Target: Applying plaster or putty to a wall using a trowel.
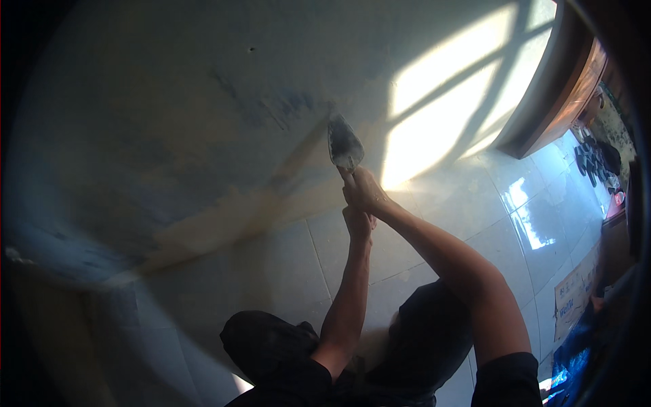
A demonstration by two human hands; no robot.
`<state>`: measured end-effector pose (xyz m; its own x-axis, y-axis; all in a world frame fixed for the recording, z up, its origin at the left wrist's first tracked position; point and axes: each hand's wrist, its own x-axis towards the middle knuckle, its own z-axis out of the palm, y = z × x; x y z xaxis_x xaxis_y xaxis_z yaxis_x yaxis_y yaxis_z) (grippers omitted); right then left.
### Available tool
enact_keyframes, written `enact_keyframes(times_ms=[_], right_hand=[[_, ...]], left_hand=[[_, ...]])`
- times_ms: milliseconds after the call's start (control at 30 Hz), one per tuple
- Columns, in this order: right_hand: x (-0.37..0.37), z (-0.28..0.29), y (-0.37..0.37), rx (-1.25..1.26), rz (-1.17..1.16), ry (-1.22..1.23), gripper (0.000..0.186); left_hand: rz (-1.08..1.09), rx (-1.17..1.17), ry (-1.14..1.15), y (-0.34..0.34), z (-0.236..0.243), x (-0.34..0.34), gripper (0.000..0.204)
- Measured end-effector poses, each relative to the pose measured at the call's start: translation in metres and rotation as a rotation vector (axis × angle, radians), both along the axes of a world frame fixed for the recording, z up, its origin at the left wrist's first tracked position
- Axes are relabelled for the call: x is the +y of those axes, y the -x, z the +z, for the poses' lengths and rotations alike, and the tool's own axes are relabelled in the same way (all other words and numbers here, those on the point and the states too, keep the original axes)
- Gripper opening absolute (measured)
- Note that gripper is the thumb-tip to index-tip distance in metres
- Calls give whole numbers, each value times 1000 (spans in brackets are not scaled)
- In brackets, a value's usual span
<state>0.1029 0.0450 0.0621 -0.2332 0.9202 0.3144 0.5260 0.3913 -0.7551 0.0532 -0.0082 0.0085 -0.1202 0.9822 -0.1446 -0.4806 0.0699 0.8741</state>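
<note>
A pointed metal trowel rises in front of the patchy painted wall, its tip at or very near the surface. My right hand grips it just below the blade. My left hand is closed on the handle lower down, directly under the right one and touching it. The handle is mostly hidden by my fingers.
A tiled floor runs along the wall's foot, under my dark-clad knees. A wooden doorway or furniture edge stands at upper right, with footwear beside it. A printed cardboard sheet and blue plastic lie at lower right.
</note>
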Motion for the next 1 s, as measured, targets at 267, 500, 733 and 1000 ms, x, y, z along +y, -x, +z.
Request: enact_keyframes(times_ms=[267, 500, 733, 1000], right_hand=[[-9, 54, 24, 278, -54, 269, 36], [2, 18, 3, -57, 10, -95, 20], [-4, 22, 6, 68, -17, 84, 19], [-3, 57, 14, 241, -22, 122, 24]], left_hand=[[0, 55, 15, 30, 16, 3, 63], [-7, 55, 75, 6, 2, 3, 66], [0, 27, 71, 5, 6, -3, 65], [30, 174, -19, 25, 38, 9, 65]])
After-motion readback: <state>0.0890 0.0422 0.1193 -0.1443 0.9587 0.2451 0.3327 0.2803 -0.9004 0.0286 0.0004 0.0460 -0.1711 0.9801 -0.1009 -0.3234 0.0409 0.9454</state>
